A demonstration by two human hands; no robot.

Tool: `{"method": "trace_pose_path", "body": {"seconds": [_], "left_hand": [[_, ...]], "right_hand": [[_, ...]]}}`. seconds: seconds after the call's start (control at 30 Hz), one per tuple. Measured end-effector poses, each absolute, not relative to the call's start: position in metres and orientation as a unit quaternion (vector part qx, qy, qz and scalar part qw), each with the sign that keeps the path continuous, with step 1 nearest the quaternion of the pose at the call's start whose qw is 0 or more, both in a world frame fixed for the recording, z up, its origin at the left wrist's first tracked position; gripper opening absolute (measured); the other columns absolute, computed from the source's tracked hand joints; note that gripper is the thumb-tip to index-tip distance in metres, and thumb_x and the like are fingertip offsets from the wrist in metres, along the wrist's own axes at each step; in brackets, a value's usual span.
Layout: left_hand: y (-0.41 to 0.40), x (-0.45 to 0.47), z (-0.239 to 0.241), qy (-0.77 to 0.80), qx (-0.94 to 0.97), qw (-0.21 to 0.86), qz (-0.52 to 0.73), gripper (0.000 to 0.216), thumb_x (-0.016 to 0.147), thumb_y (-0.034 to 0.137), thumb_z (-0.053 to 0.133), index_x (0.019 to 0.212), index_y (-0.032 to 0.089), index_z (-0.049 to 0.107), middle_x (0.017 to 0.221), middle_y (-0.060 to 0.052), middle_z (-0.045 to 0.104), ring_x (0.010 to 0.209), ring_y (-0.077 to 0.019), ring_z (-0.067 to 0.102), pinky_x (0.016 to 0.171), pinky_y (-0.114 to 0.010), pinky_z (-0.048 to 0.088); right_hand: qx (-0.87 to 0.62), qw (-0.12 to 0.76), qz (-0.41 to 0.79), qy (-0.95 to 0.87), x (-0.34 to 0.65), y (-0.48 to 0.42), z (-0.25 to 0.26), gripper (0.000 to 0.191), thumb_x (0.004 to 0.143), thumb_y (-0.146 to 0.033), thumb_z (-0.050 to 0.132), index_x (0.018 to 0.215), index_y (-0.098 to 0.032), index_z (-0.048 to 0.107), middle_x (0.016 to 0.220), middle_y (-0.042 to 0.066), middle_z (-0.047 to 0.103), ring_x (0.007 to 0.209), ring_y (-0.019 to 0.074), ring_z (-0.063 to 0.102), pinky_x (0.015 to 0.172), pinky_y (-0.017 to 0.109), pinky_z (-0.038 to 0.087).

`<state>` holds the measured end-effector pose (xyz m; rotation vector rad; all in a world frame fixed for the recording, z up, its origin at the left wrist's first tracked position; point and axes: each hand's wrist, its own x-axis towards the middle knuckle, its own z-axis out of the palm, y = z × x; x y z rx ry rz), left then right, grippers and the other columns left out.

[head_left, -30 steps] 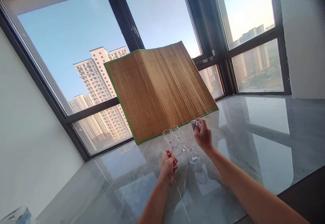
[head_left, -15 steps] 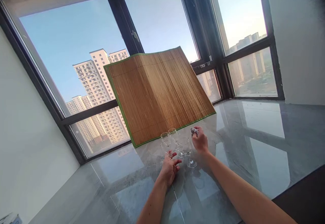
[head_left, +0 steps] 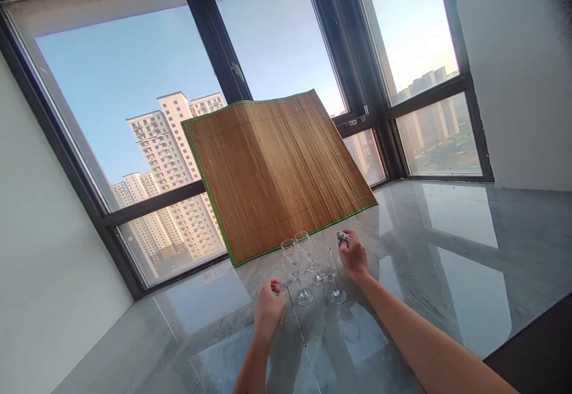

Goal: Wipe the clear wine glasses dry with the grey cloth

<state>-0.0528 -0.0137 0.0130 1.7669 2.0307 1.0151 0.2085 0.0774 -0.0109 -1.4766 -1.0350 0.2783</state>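
Several clear stemmed wine glasses stand upright in a cluster on the glossy grey surface. The front left wine glass [head_left: 304, 297] is nearest my left hand, and the front right wine glass [head_left: 336, 295] is nearer my right. My left hand [head_left: 269, 309] is just left of the group, apart from the glasses, its fingers curled in and nothing visible in them. To the right of the cluster, my right hand [head_left: 354, 256] is closed around a small crumpled whitish-grey cloth [head_left: 343, 237]. Part of the cloth is hidden in the fist.
Behind the glasses a brown bamboo mat [head_left: 286, 173] with green edging leans against the window frame [head_left: 214, 36]. Grey marble-like sill [head_left: 451, 251] with bright reflections extends to both sides. White walls [head_left: 40, 233] close it in left and right. A dark edge lies at lower right.
My left hand has drawn back to the left, away from the front left wine glass, and its spread fingers have curled in. My right hand keeps the cloth, almost unmoved.
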Motion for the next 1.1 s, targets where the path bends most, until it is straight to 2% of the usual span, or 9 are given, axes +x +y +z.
{"method": "trace_pose_path", "body": {"seconds": [0.07, 0.2, 0.43, 0.53, 0.73, 0.87, 1.1], "left_hand": [[-0.013, -0.061, 0.015, 0.69, 0.639, 0.087, 0.329, 0.025, 0.075, 0.009, 0.052, 0.098, 0.017, 0.061, 0.089, -0.003, 0.066, 0.082, -0.0167, 0.06, 0.075, -0.026, 0.041], [-0.014, -0.057, 0.01, 0.638, 0.702, 0.106, 0.299, 0.026, 0.075, 0.015, 0.053, 0.099, 0.018, 0.064, 0.089, -0.002, 0.066, 0.074, -0.0145, 0.059, 0.072, -0.025, 0.041], [-0.018, -0.032, -0.003, 0.605, 0.738, 0.094, 0.285, 0.04, 0.073, 0.042, 0.067, 0.107, 0.02, 0.067, 0.108, -0.005, 0.065, 0.086, -0.0187, 0.059, 0.077, -0.028, 0.043], [-0.011, -0.024, -0.007, 0.597, 0.736, 0.086, 0.306, 0.03, 0.072, 0.038, 0.069, 0.094, 0.017, 0.069, 0.102, -0.007, 0.067, 0.095, -0.0214, 0.059, 0.084, -0.03, 0.042], [0.005, -0.025, -0.018, 0.585, 0.723, 0.14, 0.34, 0.009, 0.073, 0.022, 0.065, 0.078, 0.017, 0.07, 0.087, -0.004, 0.07, 0.086, -0.0185, 0.061, 0.078, -0.027, 0.043], [0.006, -0.047, -0.013, 0.621, 0.696, 0.117, 0.341, 0.008, 0.075, 0.024, 0.065, 0.075, 0.018, 0.071, 0.08, -0.002, 0.072, 0.078, -0.0172, 0.063, 0.073, -0.026, 0.042], [0.01, -0.106, -0.002, 0.705, 0.62, 0.065, 0.338, 0.009, 0.078, 0.024, 0.065, 0.079, 0.018, 0.072, 0.085, -0.006, 0.074, 0.081, -0.0189, 0.066, 0.072, -0.027, 0.041]], "right_hand": [[-0.646, 0.605, 0.12, -0.45, 0.21, 0.079, -0.013, 0.03, 0.088, -0.018, 0.042, 0.113, -0.02, 0.057, 0.089, 0.006, 0.067, 0.073, 0.0178, 0.056, 0.063, 0.026, 0.028], [-0.661, 0.583, 0.124, -0.455, 0.21, 0.082, -0.016, 0.031, 0.087, -0.018, 0.042, 0.114, -0.019, 0.057, 0.088, 0.007, 0.067, 0.072, 0.0183, 0.056, 0.063, 0.026, 0.028], [-0.661, 0.56, 0.128, -0.484, 0.208, 0.08, -0.015, 0.032, 0.088, -0.019, 0.042, 0.115, -0.019, 0.058, 0.088, 0.008, 0.068, 0.072, 0.0189, 0.057, 0.061, 0.026, 0.028], [-0.661, 0.555, 0.131, -0.488, 0.207, 0.079, -0.012, 0.032, 0.087, -0.019, 0.042, 0.114, -0.019, 0.058, 0.086, 0.008, 0.068, 0.072, 0.0189, 0.057, 0.061, 0.026, 0.028], [-0.664, 0.548, 0.133, -0.492, 0.205, 0.079, -0.011, 0.031, 0.087, -0.019, 0.043, 0.113, -0.019, 0.059, 0.085, 0.007, 0.068, 0.072, 0.0187, 0.057, 0.061, 0.026, 0.028], [-0.666, 0.549, 0.134, -0.488, 0.207, 0.079, -0.011, 0.032, 0.088, -0.02, 0.042, 0.114, -0.019, 0.059, 0.086, 0.008, 0.068, 0.073, 0.0189, 0.058, 0.062, 0.026, 0.028], [-0.666, 0.543, 0.142, -0.491, 0.208, 0.079, -0.012, 0.032, 0.087, -0.018, 0.044, 0.114, -0.018, 0.06, 0.086, 0.007, 0.067, 0.073, 0.0178, 0.058, 0.061, 0.026, 0.029]]}}
